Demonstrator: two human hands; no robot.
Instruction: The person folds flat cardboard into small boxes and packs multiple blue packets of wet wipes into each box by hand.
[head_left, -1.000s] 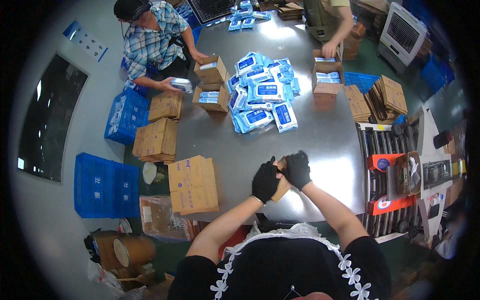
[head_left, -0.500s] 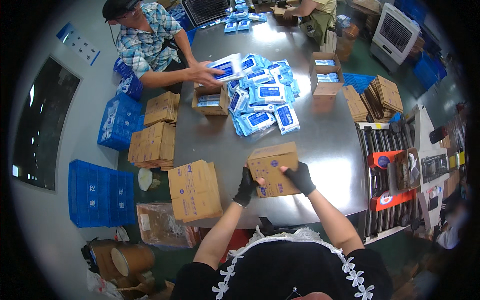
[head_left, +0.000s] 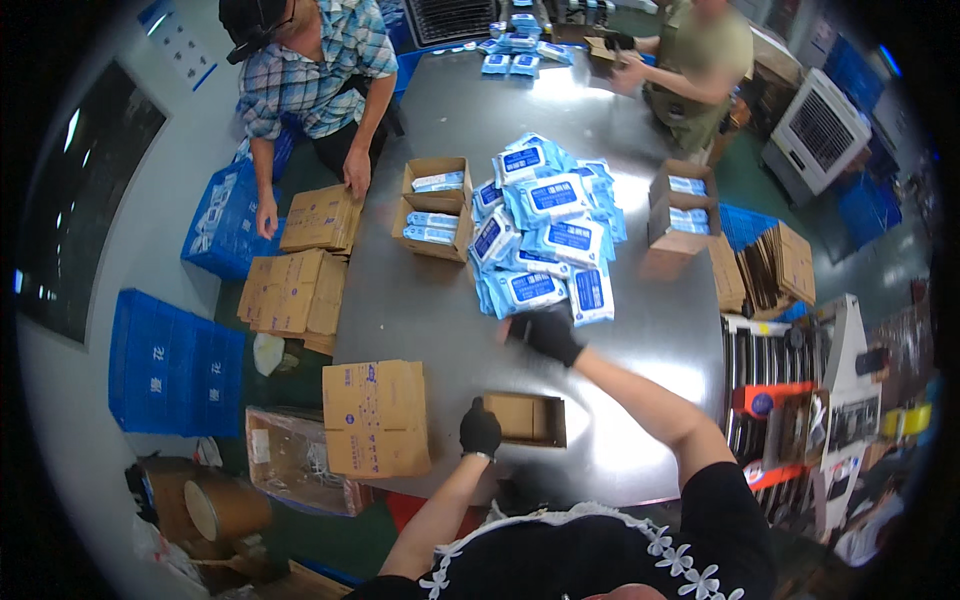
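An open cardboard box (head_left: 533, 440) stands on the steel table in front of me, and its inside looks bare. At its left wall my left hand (head_left: 480, 430), in a black fingerless glove, grips the edge. My right hand (head_left: 545, 336), gloved the same way, is stretched forward to the near edge of a heap of blue-and-white wet wipe packs (head_left: 555, 197). Motion smears its fingers, so whether they touch a pack cannot be made out. The nearest packs there are a flat wet wipe pack (head_left: 530, 288) and a tilted one (head_left: 592, 294).
Flattened cartons (head_left: 375, 420) lie stacked at the table's left edge. Part-filled boxes stand left (head_left: 436, 222) and right (head_left: 683, 210) of the heap. A co-worker in a checked shirt (head_left: 320, 75) bends over folded cartons (head_left: 318, 220); another person (head_left: 695, 70) works at the far right. A roller conveyor (head_left: 745, 400) adjoins on the right.
The box I held tilted in both hands now stands open on the table. My right hand has left it for the heap. The co-worker's hands went from a pack to the folded cartons.
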